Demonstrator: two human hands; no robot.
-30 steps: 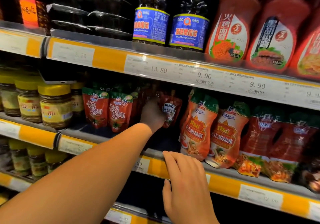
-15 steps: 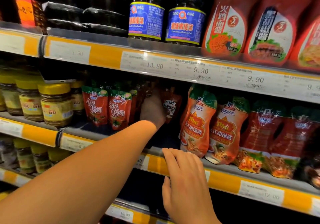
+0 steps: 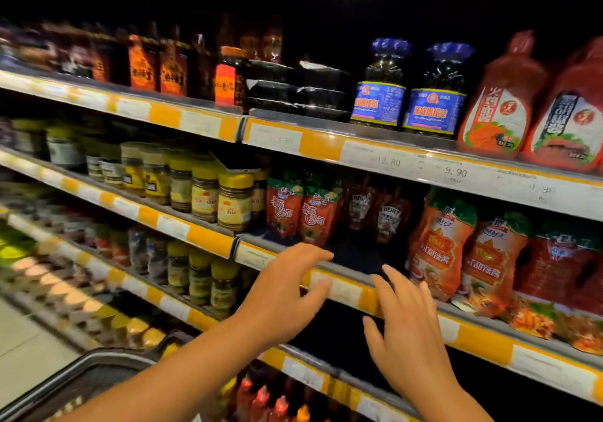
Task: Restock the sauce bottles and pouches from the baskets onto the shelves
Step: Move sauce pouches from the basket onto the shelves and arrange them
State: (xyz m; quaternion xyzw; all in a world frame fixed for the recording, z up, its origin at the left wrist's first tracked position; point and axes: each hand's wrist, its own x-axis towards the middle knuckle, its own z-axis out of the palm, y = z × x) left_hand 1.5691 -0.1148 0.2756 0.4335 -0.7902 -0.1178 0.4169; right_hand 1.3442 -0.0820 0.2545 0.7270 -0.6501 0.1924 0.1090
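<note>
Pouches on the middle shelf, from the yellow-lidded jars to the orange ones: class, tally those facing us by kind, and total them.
Green-topped tomato pouches: 2
Heinz pouches: 2
Orange Thai chilli pouches: 2
Total: 6

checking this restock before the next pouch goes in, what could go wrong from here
1. The two Heinz pouches stand far back with a bare gap in front; with nothing bracing them they could flop forward.
2. The orange chilli sauce pouches lean out over the shelf edge right beside the right hand; a brush could tip them off.
3. Both hands, the left hand included, are empty, so the next pouch must come from the basket below.
</note>
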